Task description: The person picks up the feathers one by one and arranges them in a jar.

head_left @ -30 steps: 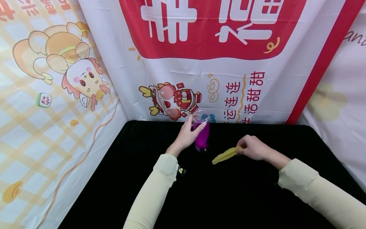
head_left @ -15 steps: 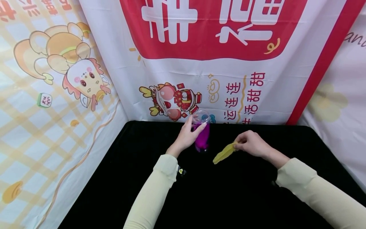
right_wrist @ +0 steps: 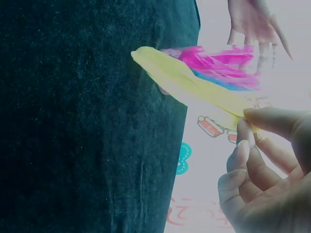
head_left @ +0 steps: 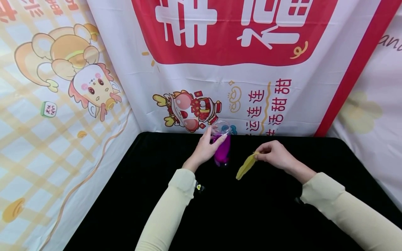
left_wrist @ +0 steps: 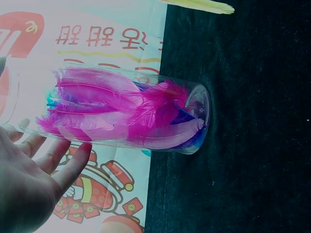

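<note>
My left hand [head_left: 204, 148] holds a clear jar [head_left: 227, 129] around its upper part, thumb on the near side. The jar stands upright at the back of the table. In the left wrist view, pink and blue feathers [left_wrist: 160, 104] fill it. To its right, my right hand [head_left: 277, 158] pinches a yellow feather [head_left: 246, 166] by one end between thumb and fingertips. The feather slants down and left, its free tip low beside the jar. Seen from the right wrist, the yellow feather [right_wrist: 180, 80] overlaps the jar's pink feathers [right_wrist: 218, 63].
Black cloth [head_left: 238, 216] covers the table. Close behind the jar hangs a white and red printed backdrop [head_left: 301, 101], and a checked printed sheet [head_left: 69, 150] rises along the left side.
My right hand has moved slightly left and up toward the jar, and the yellow feather has swung from a shallow slant to a steeper one. The left hand and jar have stayed put.
</note>
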### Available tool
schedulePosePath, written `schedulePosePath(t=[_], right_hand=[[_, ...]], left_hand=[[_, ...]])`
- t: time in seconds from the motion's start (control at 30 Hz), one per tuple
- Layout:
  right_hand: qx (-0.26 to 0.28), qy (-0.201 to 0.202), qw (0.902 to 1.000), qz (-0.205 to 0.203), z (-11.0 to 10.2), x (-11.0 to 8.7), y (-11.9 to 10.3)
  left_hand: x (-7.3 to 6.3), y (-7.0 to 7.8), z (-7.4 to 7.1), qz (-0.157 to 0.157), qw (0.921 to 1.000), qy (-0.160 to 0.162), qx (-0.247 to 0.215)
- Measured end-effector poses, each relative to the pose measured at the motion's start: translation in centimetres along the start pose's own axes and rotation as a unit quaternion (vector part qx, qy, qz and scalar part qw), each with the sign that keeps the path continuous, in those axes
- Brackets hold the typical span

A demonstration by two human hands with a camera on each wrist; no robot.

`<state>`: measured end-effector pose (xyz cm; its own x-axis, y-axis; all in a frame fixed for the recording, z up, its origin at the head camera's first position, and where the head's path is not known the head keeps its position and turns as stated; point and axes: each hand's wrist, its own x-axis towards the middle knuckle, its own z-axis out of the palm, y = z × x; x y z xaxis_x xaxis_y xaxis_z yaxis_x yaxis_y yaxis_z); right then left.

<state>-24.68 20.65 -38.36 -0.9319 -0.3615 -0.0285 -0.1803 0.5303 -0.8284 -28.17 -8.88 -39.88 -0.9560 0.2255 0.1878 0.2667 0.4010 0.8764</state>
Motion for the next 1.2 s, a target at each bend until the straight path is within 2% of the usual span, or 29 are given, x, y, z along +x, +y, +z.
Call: schedulePosePath(t=[0.17,0.47,0.8,1.2], right_hand=[[0.001,0.005,1.0,0.001,0.0,0.2,0.0],[-0.052,0.043,0.9974,-0.025,-0.2,0.5,-0.3],[-0.107,0.052,0.9913,-0.057,-1.1,0.7,-1.6],[-0.093,0.044,0.992,-0.073,-2.3,0.9,-3.0]], left_hand=[[0.0,0.0,0.1,-0.004,1.0,0.001,0.001],[0.1,-0.3,0.2,0.003,0.9999,0.008,0.012],[0.1,-0.5,0.2,-0.003,0.9999,0.006,0.013],[0.2,-0.4,0.2,-0.002,0.9999,0.008,0.012]])
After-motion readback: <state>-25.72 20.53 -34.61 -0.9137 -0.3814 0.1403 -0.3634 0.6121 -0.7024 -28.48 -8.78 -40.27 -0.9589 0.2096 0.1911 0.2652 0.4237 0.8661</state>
